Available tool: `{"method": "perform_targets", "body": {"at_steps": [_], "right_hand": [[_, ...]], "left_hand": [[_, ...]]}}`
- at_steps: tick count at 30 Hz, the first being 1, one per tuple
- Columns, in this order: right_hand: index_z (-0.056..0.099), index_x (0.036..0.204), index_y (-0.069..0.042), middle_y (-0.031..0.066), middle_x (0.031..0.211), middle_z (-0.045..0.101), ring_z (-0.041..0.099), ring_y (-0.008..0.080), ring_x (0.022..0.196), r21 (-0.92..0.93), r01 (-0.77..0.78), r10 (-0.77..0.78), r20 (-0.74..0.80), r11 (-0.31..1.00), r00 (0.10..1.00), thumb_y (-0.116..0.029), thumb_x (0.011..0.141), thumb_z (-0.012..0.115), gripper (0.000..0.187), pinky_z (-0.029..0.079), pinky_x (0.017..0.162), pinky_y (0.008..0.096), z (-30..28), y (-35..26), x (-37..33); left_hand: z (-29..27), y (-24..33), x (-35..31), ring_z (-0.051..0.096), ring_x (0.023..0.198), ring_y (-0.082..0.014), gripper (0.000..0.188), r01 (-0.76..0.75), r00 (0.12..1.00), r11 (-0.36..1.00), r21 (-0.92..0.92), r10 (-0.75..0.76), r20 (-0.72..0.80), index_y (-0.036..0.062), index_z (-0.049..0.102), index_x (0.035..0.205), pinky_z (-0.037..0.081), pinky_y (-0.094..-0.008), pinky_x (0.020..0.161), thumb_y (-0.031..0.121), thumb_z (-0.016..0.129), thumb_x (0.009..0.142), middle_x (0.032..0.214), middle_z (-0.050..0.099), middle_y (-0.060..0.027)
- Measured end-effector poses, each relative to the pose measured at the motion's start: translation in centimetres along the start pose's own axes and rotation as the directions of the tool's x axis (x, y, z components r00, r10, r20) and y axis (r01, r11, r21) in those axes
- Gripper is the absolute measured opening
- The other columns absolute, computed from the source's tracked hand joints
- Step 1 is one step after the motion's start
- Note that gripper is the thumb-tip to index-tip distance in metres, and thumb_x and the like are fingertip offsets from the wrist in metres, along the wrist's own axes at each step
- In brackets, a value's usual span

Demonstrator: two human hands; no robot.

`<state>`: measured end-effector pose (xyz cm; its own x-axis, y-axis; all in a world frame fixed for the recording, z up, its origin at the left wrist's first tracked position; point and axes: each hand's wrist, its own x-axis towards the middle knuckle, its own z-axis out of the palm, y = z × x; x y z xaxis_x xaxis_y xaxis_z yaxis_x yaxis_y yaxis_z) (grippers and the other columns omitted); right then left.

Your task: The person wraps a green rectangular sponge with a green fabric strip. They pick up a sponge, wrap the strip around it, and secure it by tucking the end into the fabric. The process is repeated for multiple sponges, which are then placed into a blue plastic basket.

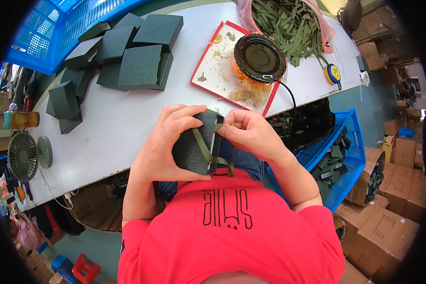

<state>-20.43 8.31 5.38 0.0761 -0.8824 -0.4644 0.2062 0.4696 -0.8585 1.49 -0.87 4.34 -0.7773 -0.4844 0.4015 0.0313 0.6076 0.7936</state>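
Observation:
A small dark green textured box (188,150) is held just above my lap, off the table's near edge. My left hand (168,142) wraps round it, thumb at the near side and fingers over the far edge. An olive green ribbon (202,144) crosses the box's face, and its loose tail hangs past the near right corner. At the box's far right corner, my right hand (245,130) pinches the ribbon between thumb and fingertips.
Several green boxes (142,66) are piled on the white table (113,125) beside a blue crate (42,42). A round black pot (259,57) stands on a red-edged board (208,71). Green ribbon strips (288,28) fill a pink bag. A fan (22,156) stands left.

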Motion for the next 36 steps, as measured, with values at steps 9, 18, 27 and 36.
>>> {"method": "perform_targets", "body": {"at_steps": [9,18,27,36], "right_hand": [[0.063,0.084,-0.001,-0.0036,0.072,0.059,0.052,0.0013,0.066,-0.139,0.085,-0.078,0.052,0.987,0.996,-0.015,0.095,0.066,0.018,0.042,0.057,0.0208,-1.2,3.0,1.5],[0.07,0.11,0.001,0.0023,0.09,0.071,0.04,0.0,0.056,0.078,0.129,-0.118,-0.123,0.989,0.985,-0.022,0.102,0.059,0.026,0.031,0.049,0.0186,-1.8,1.9,0.2],[0.069,0.107,0.002,0.0068,0.097,0.074,0.053,0.0012,0.064,-0.027,0.295,-0.286,-0.348,0.955,0.893,-0.012,0.097,0.067,0.017,0.041,0.057,0.0185,-1.1,3.1,-0.1],[0.068,0.086,0.001,-0.0003,0.075,0.065,0.056,0.0029,0.068,-0.23,0.09,-0.1,-0.033,0.969,0.994,-0.019,0.094,0.07,0.021,0.044,0.056,0.0226,-0.8,2.7,0.8]], "left_hand": [[0.5,0.5,-0.1,0.05,0.121,-0.0376,0.086,-0.006,0.997,0.983,0.183,-0.008,0.074,0.0083,0.055,0.122,0.041,-0.0485,0.103,0.025,0.096,0.048,0.139,0.057,-0.0127],[0.8,-0.6,-0.7,0.048,0.125,-0.0353,0.104,0.065,0.998,0.997,-0.04,-0.066,-0.02,0.0068,0.046,0.136,0.043,-0.045,0.104,0.022,0.098,0.047,0.139,0.056,-0.0132],[0.7,-0.5,-0.5,0.049,0.124,-0.0352,0.104,0.055,0.998,0.998,-0.014,-0.055,-0.022,0.0056,0.047,0.135,0.044,-0.045,0.104,0.023,0.098,0.046,0.138,0.057,-0.0137],[0.9,0.3,-0.2,0.048,0.123,-0.0375,0.097,0.017,0.995,0.982,0.188,-0.036,0.098,0.0082,0.05,0.133,0.041,-0.0488,0.105,0.026,0.096,0.05,0.138,0.057,-0.0111]]}}
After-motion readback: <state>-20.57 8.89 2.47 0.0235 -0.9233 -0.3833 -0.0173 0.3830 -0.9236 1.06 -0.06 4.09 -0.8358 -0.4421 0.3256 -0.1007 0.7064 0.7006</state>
